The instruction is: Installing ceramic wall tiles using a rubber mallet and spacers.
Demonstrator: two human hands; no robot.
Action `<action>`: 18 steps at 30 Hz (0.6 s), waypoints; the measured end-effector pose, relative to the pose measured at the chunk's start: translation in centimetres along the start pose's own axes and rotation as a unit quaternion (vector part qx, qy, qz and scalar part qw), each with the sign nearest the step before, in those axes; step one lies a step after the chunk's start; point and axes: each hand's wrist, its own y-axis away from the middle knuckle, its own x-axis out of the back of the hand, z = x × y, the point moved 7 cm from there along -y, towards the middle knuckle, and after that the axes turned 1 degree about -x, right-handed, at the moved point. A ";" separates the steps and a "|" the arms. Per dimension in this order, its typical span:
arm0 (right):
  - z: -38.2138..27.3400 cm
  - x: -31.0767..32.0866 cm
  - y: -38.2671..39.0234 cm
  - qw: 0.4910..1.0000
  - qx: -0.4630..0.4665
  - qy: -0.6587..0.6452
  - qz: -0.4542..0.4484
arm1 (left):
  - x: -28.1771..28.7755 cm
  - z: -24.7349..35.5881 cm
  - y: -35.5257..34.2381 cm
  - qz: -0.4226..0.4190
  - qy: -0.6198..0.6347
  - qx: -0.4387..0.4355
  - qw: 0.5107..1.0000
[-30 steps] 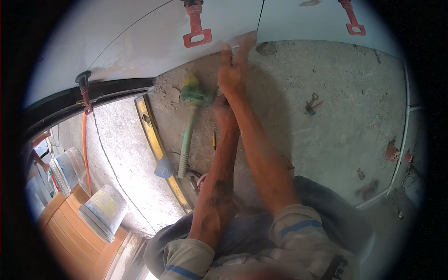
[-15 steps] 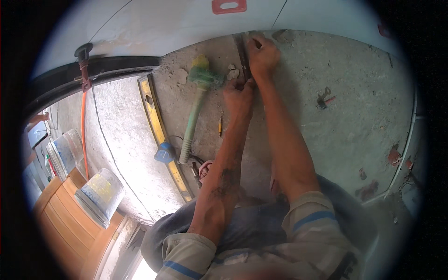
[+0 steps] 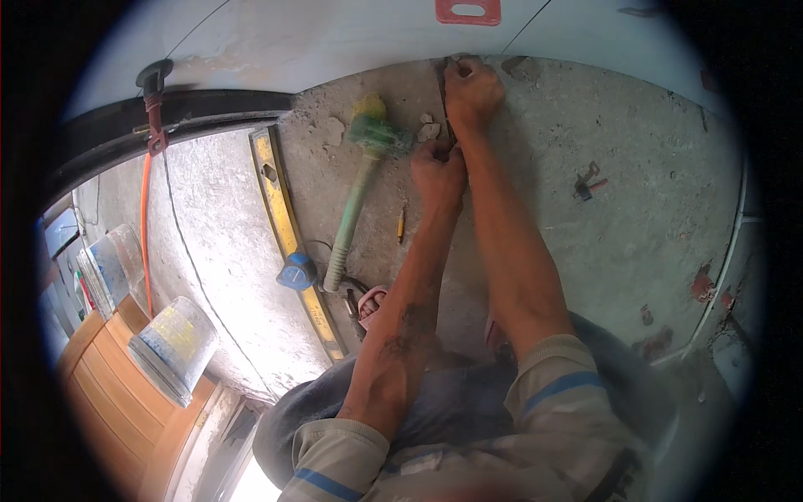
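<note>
My left hand (image 3: 438,177) and my right hand (image 3: 473,97) are both closed on a thin dark strip (image 3: 444,88), close to the pale panel (image 3: 368,42). The right hand is at the far end, near the panel's lower edge; the left is nearer me. The strip shows almost edge-on, partly hidden by my fingers. Left of my left hand lies a mallet (image 3: 356,192) with a pale green handle and a green and yellow head. Grey broken chips (image 3: 428,130) lie between the mallet head and the strip. A slim yellow pencil-like tool (image 3: 401,224) lies beside my left forearm.
Further left lie a yellow spirit level (image 3: 280,205) and a blue tape measure (image 3: 298,272). Buckets (image 3: 177,343) stand by wooden slats (image 3: 117,393). An orange hose (image 3: 145,226) hangs at left. A small red and dark piece (image 3: 590,182) lies on the right floor. The panel bears a red handle (image 3: 468,12).
My view has shifted slightly, carrying the panel's red handle to the right. The strip has turned and now looks narrower. Both hands keep hold of it.
</note>
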 end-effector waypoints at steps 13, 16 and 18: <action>-0.1 -0.7 0.1 0.999 -0.016 0.015 -0.023 | 0.4 1.2 0.4 -0.006 -0.015 -0.020 1.000; 0.1 -0.5 0.1 1.000 -0.021 0.015 -0.004 | 0.3 1.0 0.3 -0.017 -0.005 -0.015 1.000; 0.2 -0.6 0.1 1.000 -0.021 0.013 -0.004 | 0.4 1.1 0.2 -0.015 -0.041 -0.027 0.999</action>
